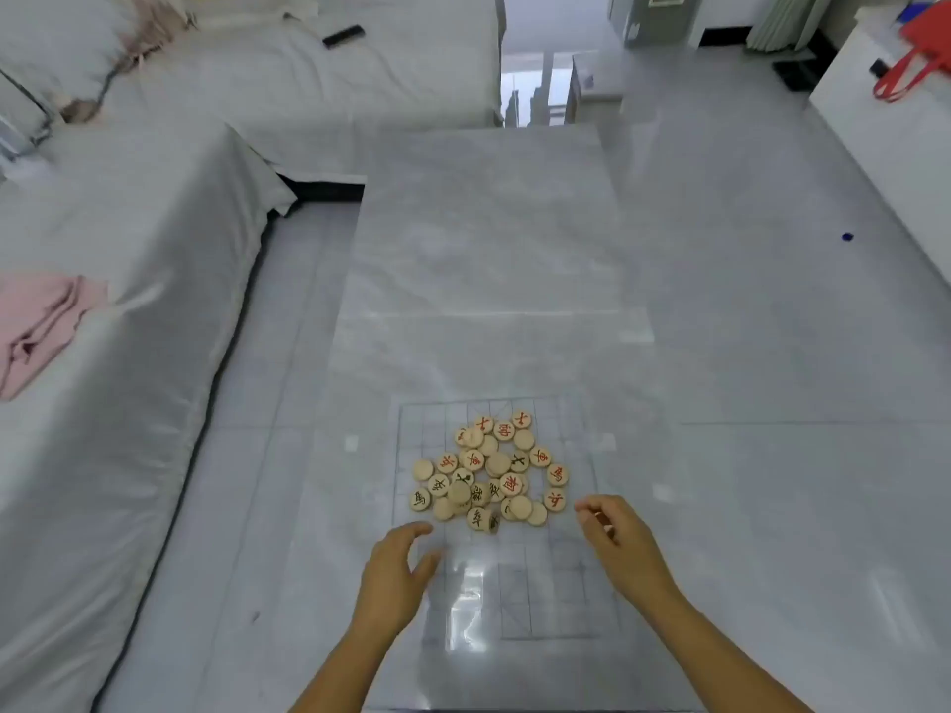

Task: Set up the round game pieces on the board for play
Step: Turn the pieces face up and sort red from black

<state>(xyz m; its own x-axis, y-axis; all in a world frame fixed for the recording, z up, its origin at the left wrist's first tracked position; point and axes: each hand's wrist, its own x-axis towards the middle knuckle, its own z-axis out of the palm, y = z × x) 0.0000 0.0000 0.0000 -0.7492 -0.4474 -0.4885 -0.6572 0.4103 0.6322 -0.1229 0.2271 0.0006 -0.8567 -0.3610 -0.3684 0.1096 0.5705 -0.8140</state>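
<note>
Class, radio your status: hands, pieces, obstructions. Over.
Left hand and right hand empty, loosely curled. Round pale wooden game pieces heaped on clear gridded board, none set out. Nothing in the way.

Room was mostly white sheets tbh. A couch (134, 234) along the left was draped in one, with a crumpled pink cloth (38, 326) lying on it. A second covered couch (406, 79) sat at the back with a black remote (344, 35) on top. A pale marble-look table (483, 249) ran down the middle over a glossy grey floor (746, 311). Over on the right, a red bag (923, 43) sat on a white counter (885, 141), and a tiny blue thing (847, 237) lay on the floor near it.
</note>
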